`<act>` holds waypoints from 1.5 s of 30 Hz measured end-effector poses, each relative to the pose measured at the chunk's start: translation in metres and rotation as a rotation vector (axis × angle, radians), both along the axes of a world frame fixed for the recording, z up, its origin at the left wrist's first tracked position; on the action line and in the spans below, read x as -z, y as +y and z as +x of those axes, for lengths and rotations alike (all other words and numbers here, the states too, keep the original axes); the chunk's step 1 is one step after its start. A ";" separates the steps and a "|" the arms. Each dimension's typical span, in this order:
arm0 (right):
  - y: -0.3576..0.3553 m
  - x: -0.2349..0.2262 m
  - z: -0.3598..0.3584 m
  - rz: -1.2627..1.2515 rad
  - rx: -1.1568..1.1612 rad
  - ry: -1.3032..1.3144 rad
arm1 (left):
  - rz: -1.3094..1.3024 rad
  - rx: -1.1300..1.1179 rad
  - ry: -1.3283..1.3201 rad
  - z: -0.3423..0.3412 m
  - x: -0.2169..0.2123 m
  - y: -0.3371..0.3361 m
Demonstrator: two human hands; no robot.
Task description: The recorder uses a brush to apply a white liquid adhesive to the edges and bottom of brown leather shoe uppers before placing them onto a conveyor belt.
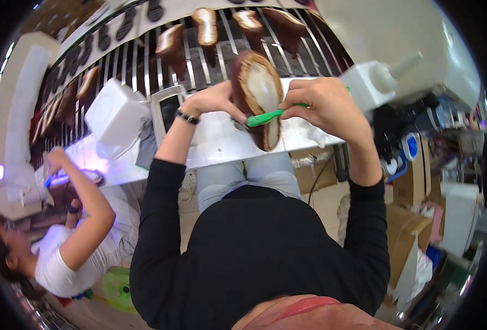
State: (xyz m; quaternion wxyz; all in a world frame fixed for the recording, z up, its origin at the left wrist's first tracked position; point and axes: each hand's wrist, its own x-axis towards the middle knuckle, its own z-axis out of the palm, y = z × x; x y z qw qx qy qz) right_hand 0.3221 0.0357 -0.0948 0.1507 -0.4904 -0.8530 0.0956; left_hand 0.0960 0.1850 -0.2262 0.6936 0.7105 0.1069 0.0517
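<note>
A brown shoe upper is held sole side up over the white ledge in front of me, its underside pale in the middle with a tan border. My left hand grips it from the left side, thumb toward me. Between the thumb and fingers of my right hand is a slim green brush, shaped like a toothbrush. Its head lies across the narrower part of the underside, near my left thumb. Whether the bristles touch the surface, I cannot tell.
Beyond the white ledge runs a slatted conveyor carrying several brown uppers and black soles. A white spouted bottle stands right, a white container left. Another person works at my left. Cardboard boxes are at right.
</note>
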 end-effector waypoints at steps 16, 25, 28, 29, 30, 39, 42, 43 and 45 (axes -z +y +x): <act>-0.054 0.179 0.122 0.037 1.174 -0.033 | 0.176 -0.790 0.524 0.026 0.083 -0.081; -0.073 0.198 0.164 -0.298 1.153 0.684 | 0.972 -0.581 0.218 -0.017 0.088 -0.210; -0.088 0.217 0.166 -0.364 1.140 1.148 | 1.211 -0.514 0.369 -0.017 0.100 -0.207; -0.091 0.224 0.168 -0.411 1.056 1.380 | 1.391 -0.466 0.501 -0.014 0.103 -0.205; -0.093 0.226 0.168 -0.453 0.963 1.612 | 1.385 -0.458 0.501 -0.012 0.103 -0.203; -0.045 0.150 0.114 -0.051 0.715 1.457 | 0.524 -0.836 0.204 -0.012 0.045 -0.210; -0.034 0.145 0.070 -0.135 0.572 1.186 | 0.310 -0.904 0.100 -0.014 0.061 -0.226; -0.031 0.151 0.052 -0.184 0.531 1.128 | 0.383 -0.903 0.113 -0.014 0.063 -0.227; -0.029 0.160 0.028 -0.321 0.484 0.997 | 0.447 -0.907 0.130 -0.014 0.064 -0.227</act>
